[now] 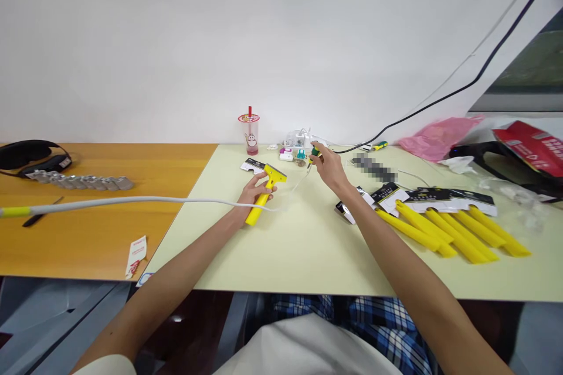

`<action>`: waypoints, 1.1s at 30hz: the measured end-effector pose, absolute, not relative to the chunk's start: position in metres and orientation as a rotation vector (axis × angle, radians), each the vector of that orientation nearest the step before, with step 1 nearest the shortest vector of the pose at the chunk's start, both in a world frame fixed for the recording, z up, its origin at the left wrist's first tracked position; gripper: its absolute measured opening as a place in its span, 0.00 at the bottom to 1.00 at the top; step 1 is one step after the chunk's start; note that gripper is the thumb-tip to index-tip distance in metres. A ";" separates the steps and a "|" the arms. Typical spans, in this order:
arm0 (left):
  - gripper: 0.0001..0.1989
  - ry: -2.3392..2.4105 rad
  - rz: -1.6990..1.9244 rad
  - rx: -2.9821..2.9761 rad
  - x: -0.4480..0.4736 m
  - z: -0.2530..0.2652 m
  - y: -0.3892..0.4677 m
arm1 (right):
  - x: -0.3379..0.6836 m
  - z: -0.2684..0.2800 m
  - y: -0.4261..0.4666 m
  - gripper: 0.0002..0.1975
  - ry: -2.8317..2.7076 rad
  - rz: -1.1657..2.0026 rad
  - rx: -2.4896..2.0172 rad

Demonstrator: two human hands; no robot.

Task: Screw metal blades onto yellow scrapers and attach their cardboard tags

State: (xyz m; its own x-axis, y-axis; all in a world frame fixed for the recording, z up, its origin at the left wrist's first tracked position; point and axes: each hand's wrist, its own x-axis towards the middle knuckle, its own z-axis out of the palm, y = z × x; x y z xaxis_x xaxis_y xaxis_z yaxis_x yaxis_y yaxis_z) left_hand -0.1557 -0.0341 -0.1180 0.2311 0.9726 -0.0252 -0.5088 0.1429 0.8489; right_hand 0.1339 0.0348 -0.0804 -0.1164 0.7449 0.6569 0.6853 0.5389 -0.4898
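My left hand (250, 193) is closed around a yellow scraper (258, 208), whose handle slants down and whose wide head points up and away. Out over the table, to the right of the scraper and apart from it, my right hand (329, 165) grips a screwdriver (314, 153) by its green and yellow handle. The screwdriver's shaft points downward. Beyond the right hand lie small purple, white and teal items (301, 153). A black and white card (253, 165) rests just past the scraper's head.
Several yellow handles (461, 237) with black and white cards (440, 199) lie at right. A cup with a red straw (250, 135) stands near the wall. A white cable (153, 200) crosses from the left; a black cable (440, 98) hangs at right. Metal pieces (88, 180) line the orange table.
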 end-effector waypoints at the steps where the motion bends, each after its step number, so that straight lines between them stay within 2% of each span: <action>1: 0.36 0.682 1.201 0.846 -0.156 -0.119 -0.034 | 0.135 -0.080 0.036 0.23 -1.835 0.084 -1.187; 26: 0.34 0.674 1.172 0.854 -0.155 -0.115 -0.037 | 0.134 -0.078 0.034 0.21 -1.826 0.139 -1.237; 33: 0.34 0.710 1.146 0.782 -0.155 -0.109 -0.040 | 0.126 -0.061 0.010 0.19 -1.636 0.196 -1.110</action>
